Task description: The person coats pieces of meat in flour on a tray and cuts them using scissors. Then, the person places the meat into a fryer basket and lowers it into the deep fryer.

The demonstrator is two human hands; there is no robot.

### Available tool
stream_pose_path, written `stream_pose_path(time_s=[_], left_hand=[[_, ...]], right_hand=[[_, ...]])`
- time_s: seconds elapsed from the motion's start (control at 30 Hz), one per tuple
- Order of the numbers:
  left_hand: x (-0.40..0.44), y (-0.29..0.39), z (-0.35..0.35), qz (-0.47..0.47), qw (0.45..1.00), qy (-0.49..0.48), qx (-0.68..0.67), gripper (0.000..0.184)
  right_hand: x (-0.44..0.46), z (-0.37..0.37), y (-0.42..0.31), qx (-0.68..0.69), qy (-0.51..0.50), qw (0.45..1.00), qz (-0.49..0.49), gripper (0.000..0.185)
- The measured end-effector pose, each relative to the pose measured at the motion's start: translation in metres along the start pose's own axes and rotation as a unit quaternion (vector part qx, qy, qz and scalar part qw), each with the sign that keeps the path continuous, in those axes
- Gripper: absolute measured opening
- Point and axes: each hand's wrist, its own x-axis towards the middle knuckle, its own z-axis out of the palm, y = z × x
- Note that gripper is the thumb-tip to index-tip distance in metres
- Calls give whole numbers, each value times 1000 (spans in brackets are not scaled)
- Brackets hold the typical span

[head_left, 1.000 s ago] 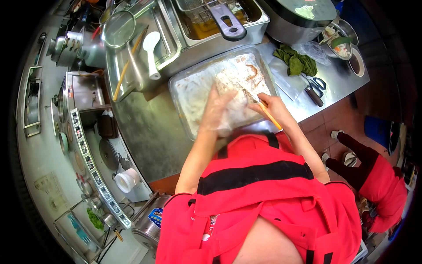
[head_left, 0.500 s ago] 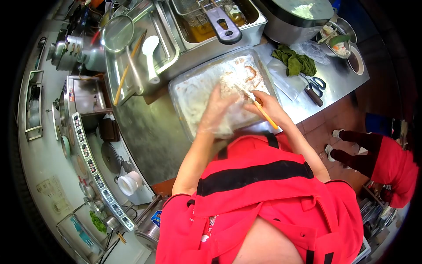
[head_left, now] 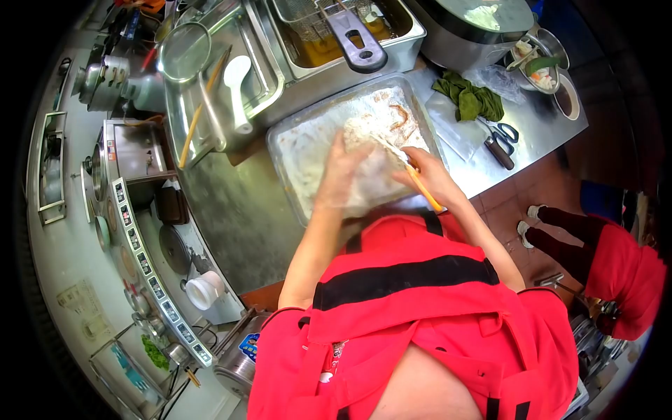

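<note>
Orange-handled utensil (head_left: 424, 189) grasped in my right hand (head_left: 437, 178) over the tray (head_left: 285, 171); left hand (head_left: 339, 172) blurred, grip unclear; low strokes should spill less.

A working kitchen, shown by the deep fryer (head_left: 402, 47), strainer (head_left: 185, 52) and steel counter (head_left: 241, 224)

Co-worker (head_left: 626, 273) shifted; more utensil shaft (head_left: 393, 149) showing.

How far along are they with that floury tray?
Done: white powder already covers much of the tray. In hand: the right hand holds an orange-handled tool by a coated pile; the left hand is blurred. Left, probably: emptying the tray, since the pile lies there.
</note>
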Motion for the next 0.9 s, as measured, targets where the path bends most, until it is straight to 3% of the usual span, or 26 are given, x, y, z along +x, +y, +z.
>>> stream_pose_path(time_s=[0.13, 0.23, 0.33, 0.43, 0.53, 0.63, 0.9], left_hand=[[-8, 4, 13, 24, 998, -57, -12, 58], [-2, -3, 5, 15, 997, -72, 10, 58], [2, -3, 3, 10, 997, -74, 11, 59], [6, -5, 0, 1, 996, -88, -8, 59], [6, 2, -5, -9, 993, -115, 10, 59], [17, -10, -17, -20, 984, -167, 63, 63], [27, -8, -29, -7, 979, -172, 113, 65]], right_hand=[[13, 10, 8, -18, 49, 997, -50, 63], [16, 3, 9, -16, 24, 998, -51, 57], [14, -6, -3, 5, -35, 998, 52, 52], [12, -9, -5, 15, -30, 997, 71, 45], [12, -12, -2, -5, -50, 996, 78, 51], [16, -3, 5, -9, 23, 999, -23, 51], [31, -10, 12, 35, -41, 997, 45, 46]])
